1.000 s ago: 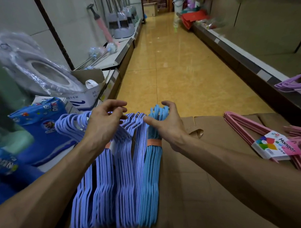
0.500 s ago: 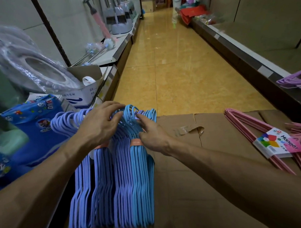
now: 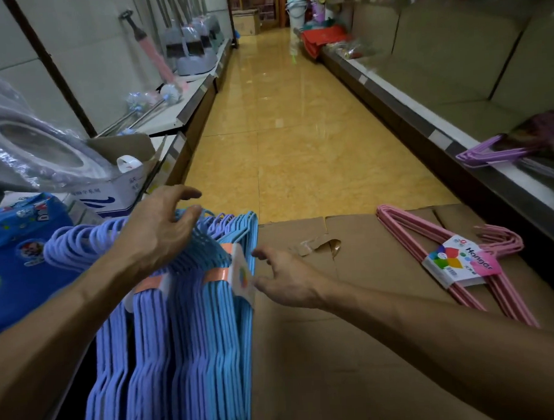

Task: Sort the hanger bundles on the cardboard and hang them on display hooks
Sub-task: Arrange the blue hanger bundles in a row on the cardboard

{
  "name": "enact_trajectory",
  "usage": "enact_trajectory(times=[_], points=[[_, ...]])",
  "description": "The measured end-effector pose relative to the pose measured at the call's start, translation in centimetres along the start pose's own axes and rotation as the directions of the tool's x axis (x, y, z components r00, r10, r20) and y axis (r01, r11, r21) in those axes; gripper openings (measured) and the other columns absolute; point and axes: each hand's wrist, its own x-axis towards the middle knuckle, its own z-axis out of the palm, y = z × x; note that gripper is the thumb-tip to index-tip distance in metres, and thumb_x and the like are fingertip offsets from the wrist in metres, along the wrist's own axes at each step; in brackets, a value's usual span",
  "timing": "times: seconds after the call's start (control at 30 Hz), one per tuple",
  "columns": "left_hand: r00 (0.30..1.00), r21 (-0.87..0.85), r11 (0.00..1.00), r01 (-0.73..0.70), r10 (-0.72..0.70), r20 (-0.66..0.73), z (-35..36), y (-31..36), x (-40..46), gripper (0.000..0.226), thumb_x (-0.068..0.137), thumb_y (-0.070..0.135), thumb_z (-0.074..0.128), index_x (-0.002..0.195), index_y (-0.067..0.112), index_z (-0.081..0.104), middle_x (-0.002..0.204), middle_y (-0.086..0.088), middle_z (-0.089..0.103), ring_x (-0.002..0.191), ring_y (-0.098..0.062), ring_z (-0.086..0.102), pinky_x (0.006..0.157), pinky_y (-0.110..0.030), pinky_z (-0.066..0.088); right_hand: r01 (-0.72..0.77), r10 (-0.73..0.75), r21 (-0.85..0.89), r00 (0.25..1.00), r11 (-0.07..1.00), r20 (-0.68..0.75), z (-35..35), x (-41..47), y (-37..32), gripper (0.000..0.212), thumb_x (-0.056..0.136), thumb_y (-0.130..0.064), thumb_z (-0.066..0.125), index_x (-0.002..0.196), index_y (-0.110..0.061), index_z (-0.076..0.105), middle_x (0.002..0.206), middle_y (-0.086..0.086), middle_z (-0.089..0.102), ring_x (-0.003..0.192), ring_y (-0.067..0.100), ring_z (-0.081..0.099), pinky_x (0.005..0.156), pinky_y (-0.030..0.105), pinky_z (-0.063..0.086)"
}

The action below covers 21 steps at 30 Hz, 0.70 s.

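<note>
Cardboard (image 3: 352, 348), brown and flattened, covers the surface in front of the person, and the hanger bundles lie on it. Along its left edge sits a thick stack of blue and lilac hanger bundles (image 3: 186, 338), side by side with their hooks pointing away toward the aisle; orange paper bands wrap several of them. The left hand (image 3: 159, 237) rests palm-down on the hook ends of this stack, its fingers spread and only loosely curled, pressing on the hangers rather than closed around any one. The right hand (image 3: 287, 278) is just beside the stack's right edge, fingers parted and half open, fingertips touching or nearly touching a white label (image 3: 242, 278) on the outermost blue bundle; whether it has a grip on it cannot be told.

Well apart, on the right side of the cardboard, lies a pink hanger bundle (image 3: 428, 261) held by a paper sleeve printed "Hanger". A purple hanger bundle (image 3: 493, 153) lies on the right-hand shelf.

On the left shelf an open white cardboard box (image 3: 121, 190) holds a white roll-like item and supports a plastic-wrapped ring-shaped object (image 3: 31, 149). A blue printed package (image 3: 22, 237) sits beside the lilac hooks.
</note>
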Motion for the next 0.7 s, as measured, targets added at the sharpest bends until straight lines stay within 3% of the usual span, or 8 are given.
enact_trajectory(times=[0.1,0.2,0.47,0.7], points=[[0.996,-0.123,0.989,-0.085,0.080,-0.048,0.8,2.3,0.5,0.025,0.098,0.022,0.055,0.121,0.020,0.065,0.121,-0.005,0.064,0.115,-0.022,0.058,0.100,-0.042,0.045,-0.005,0.001,-0.117,1.000,0.993,-0.031,-1.8,-1.8,1.4,0.051,0.095,-0.032,0.058,0.143,-0.018,0.047,0.146,0.003,0.051,0.133,0.021,0.048,0.109,0.038,0.042],[0.992,-0.283,0.951,-0.127,0.126,-0.022,2.4,5.8,1.2,0.019,0.098,0.019,0.056,0.112,0.026,0.067,0.109,0.004,0.067,0.104,-0.013,0.061,0.093,-0.037,0.049,-0.042,0.028,-0.193,0.997,0.980,-0.075,-4.1,-4.1,3.5,0.047,0.094,-0.036,0.056,0.138,-0.021,0.050,0.142,0.002,0.052,0.130,0.023,0.048,0.106,0.046,0.044],[0.983,-0.598,0.797,-0.089,0.168,0.079,7.3,15.9,2.1,0.018,0.099,0.022,0.054,0.108,0.032,0.067,0.105,0.010,0.070,0.094,-0.004,0.068,0.088,-0.037,0.055,-0.168,0.114,-0.260,0.971,0.951,-0.212,-12.3,-13.0,9.4,0.031,0.098,-0.027,0.051,0.127,-0.019,0.060,0.128,0.000,0.061,0.114,0.015,0.058,0.096,0.035,0.052],[0.965,-0.731,0.680,-0.051,0.224,0.140,11.0,23.2,1.3,0.018,0.099,0.019,0.056,0.106,0.028,0.069,0.100,0.007,0.071,0.088,-0.005,0.069,0.079,-0.027,0.052,-0.393,0.251,-0.176,0.812,0.903,-0.527,-19.3,-21.7,14.2,0.018,0.092,-0.027,0.054,0.103,-0.023,0.068,0.106,-0.002,0.071,0.097,0.016,0.064,0.085,0.034,0.052]])
